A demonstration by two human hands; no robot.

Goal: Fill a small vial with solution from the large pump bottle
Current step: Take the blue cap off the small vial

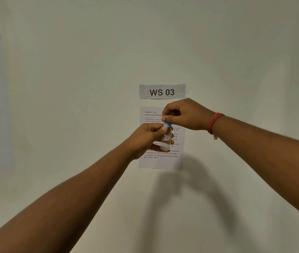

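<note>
- The small clear vial [166,138] is held up in the air in front of a white wall [72,88], upright, with a little label on it.
- The left hand [145,138] has its grip closed around the vial's body.
- The right hand [183,114] pinches the blue cap [167,124] on top of the vial with its fingertips.
- A red thread band [214,123] sits on the right wrist.
- Behind the hands, a "WS 03" sign [162,91] hangs above a printed task sheet [160,161] on the wall.

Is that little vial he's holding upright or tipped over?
Upright. The vial stands vertical in the left hand, blue cap on top, pinched by the right hand.
</note>
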